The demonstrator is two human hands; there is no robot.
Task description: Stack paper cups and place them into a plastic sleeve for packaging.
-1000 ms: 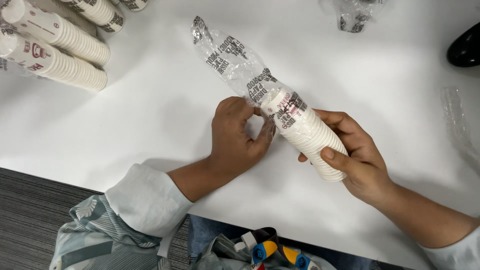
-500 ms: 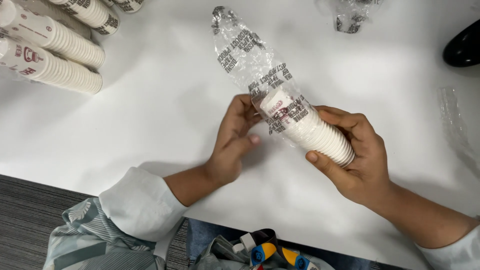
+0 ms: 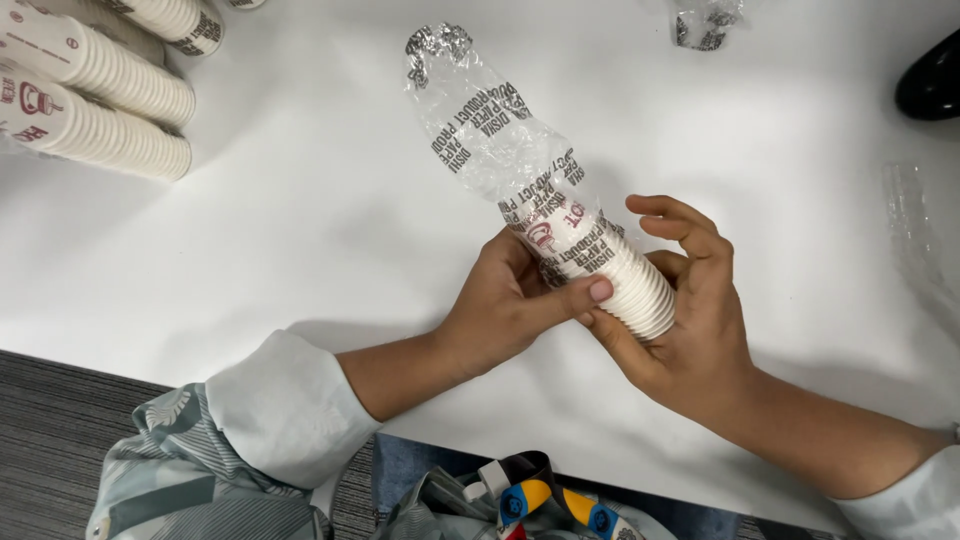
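A white table (image 3: 300,230) fills the view under bright, even light, with grey carpet (image 3: 60,440) at eight o'clock.

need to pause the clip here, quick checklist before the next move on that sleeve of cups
1. Both hands on the stack of paper cups: ok; left hand and right hand grip its lower end.
2. Plastic sleeve partly empty: ok; its upper part lies flat on the white table.
3. Sleeve end open: cannot tell.
4. Other cup stacks apart from the hands: ok, at upper left.
5. Loose plastic wrappers out of the way: ok.
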